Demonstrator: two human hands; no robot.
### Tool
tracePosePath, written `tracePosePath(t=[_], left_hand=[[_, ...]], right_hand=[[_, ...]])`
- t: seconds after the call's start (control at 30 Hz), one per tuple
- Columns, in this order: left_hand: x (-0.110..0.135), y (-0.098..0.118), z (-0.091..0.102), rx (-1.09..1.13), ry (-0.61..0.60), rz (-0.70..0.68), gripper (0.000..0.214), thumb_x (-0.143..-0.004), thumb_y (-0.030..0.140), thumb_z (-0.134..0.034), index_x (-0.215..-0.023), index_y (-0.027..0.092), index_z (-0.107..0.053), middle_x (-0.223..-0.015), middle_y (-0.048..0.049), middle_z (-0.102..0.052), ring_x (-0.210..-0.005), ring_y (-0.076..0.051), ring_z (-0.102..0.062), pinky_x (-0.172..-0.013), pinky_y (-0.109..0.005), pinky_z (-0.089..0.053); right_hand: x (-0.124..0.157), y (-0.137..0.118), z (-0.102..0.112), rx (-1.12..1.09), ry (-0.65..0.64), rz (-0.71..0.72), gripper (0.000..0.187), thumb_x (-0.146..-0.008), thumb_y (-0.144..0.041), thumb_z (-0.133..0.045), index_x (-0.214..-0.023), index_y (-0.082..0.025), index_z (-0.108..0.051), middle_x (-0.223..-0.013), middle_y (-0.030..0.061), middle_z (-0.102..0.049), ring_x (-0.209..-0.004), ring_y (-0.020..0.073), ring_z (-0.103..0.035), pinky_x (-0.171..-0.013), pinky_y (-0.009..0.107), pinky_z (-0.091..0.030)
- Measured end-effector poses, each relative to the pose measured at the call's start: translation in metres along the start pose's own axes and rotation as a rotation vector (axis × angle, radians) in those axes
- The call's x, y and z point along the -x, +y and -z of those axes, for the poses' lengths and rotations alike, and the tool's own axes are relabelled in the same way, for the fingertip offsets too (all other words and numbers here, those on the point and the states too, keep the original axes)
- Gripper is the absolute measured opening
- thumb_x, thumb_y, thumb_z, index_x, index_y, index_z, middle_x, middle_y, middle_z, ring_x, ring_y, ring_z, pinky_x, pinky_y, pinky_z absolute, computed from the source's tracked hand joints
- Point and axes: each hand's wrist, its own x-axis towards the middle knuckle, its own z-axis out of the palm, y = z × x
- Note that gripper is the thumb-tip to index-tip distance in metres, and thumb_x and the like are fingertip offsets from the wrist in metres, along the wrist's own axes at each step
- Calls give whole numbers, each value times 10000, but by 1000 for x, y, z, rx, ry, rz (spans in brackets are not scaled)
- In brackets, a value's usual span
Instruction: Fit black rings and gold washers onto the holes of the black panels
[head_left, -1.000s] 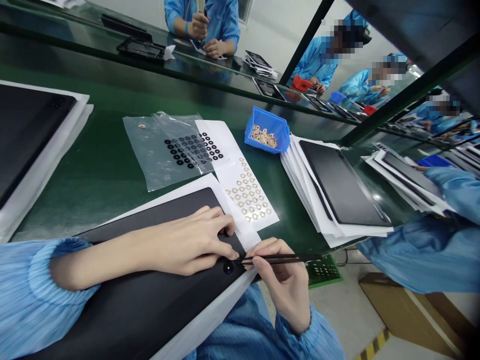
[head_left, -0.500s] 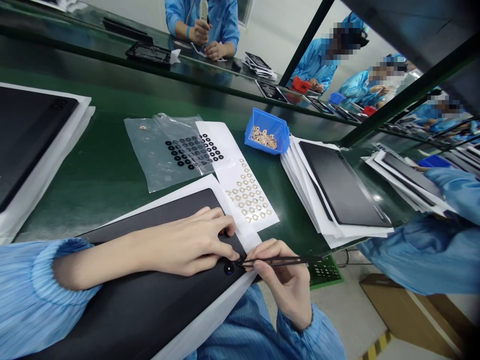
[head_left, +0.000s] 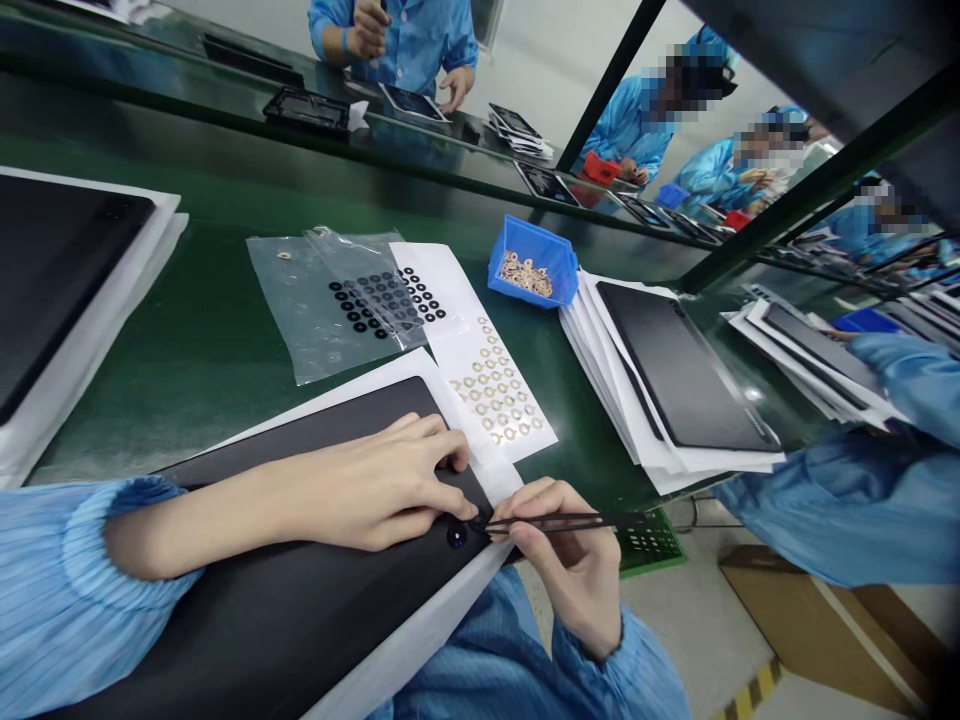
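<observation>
A dark tablet back cover (head_left: 322,600) lies over white paper in front of me, with a round black lens (head_left: 456,535) near its right corner. My left hand (head_left: 390,485) rests on the cover, some fingers bent and one fingertip pressing down beside the lens. It grips nothing that I can see. Black tweezers (head_left: 570,521) are pinched in my right hand (head_left: 574,565), their tips at the corner close to my left fingertip. Any small part at the tips is hidden. Beyond the cover lies a white sheet (head_left: 525,395) carrying rows of pale and black ring stickers.
A blue bin (head_left: 534,262) holds loose pale rings. Left of it lies a clear plastic bag (head_left: 300,330). Stacked covers with paper (head_left: 682,370) stand at right, another dark cover (head_left: 60,270) at far left. Co-workers sit across the bench, and a blue sleeve (head_left: 847,500) is at right.
My hands and the tweezers stay almost still. Across the bench, a co-worker has raised one hand and moved the other off to the side, exposing a tablet-like panel.
</observation>
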Motion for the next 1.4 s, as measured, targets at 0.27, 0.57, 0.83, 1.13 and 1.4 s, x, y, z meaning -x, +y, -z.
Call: tracePosePath(t=[0.27, 0.57, 0.83, 1.13, 1.4], left_hand=[[1, 0, 0, -5, -5, 4, 364, -872, 94, -473, -1124, 280, -659, -1089, -81, -503, -939, -231, -458, -813, -345, -339], [0, 0, 0, -14, -10, 10, 373, -867, 87, -481, -1130, 285, -658, -1090, -79, -505, -930, -230, -466, -805, -343, -341], [0, 0, 1, -13, -8, 2, 369, -867, 88, -482, -1127, 282, -659, -1091, -80, -506, -934, -233, -471, -804, -346, -346], [0, -1, 1, -13, -15, 7, 366, -871, 93, -482, -1128, 284, -659, -1099, -81, -503, -945, -235, -469, -814, -355, -346], [0, 1, 1, -16, -1, 1, 365, -864, 87, -491, -1120, 284, -662, -1088, -79, -513, -938, -233, -476, -808, -344, -349]], right_hand=[[3, 0, 1, 24, -20, -6, 92, -872, -120, -596, -859, -208, -620, -806, 37, -624, -747, 178, -647, -629, 294, -544], [6, 3, -3, 96, 27, 66, 167, -857, -50, -578, -898, -209, -604, -820, 34, -631, -757, 174, -649, -664, 305, -548], [5, 4, -3, 38, 47, 84, 172, -870, -49, -555, -892, -207, -618, -815, 35, -633, -767, 175, -648, -689, 316, -555], [5, 2, 0, 39, 13, 52, 162, -861, -69, -582, -909, -218, -622, -826, 35, -635, -765, 182, -652, -664, 317, -560], [6, 5, -4, 63, 66, 99, 151, -864, -55, -575, -887, -198, -621, -805, 43, -639, -752, 176, -652, -666, 321, -567]])
